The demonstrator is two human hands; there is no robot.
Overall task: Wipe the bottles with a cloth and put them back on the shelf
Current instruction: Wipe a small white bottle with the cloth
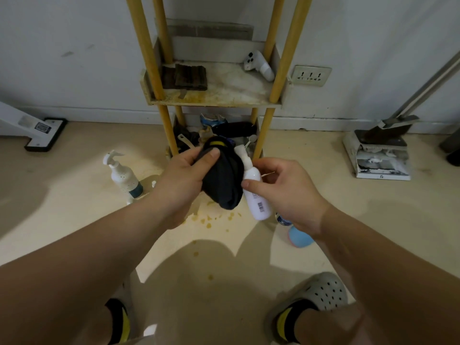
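Observation:
My left hand (pixel 184 178) grips a dark bunched cloth (pixel 225 180) with a yellow patch, pressed against the left side of a white bottle (pixel 256 195). My right hand (pixel 288 192) pinches that bottle by its middle; it is tilted, cap pointing up and away, barcode facing me. Both are held above the floor in front of a yellow-posted shelf (pixel 214 95). A white pump bottle (pixel 124 175) with a teal base stands on the floor at the left. A blue bottle (pixel 297 236) lies on the floor under my right wrist, partly hidden.
The middle shelf carries dark folded cloths (pixel 189 77) and a white controller (pixel 258 64). The bottom shelf (pixel 224 131) is cluttered. Yellow stains dot the floor. A white floor cleaner head (pixel 46 134) lies left, a dustpan and broom (pixel 380 150) right. My feet (pixel 313 307) are at the bottom.

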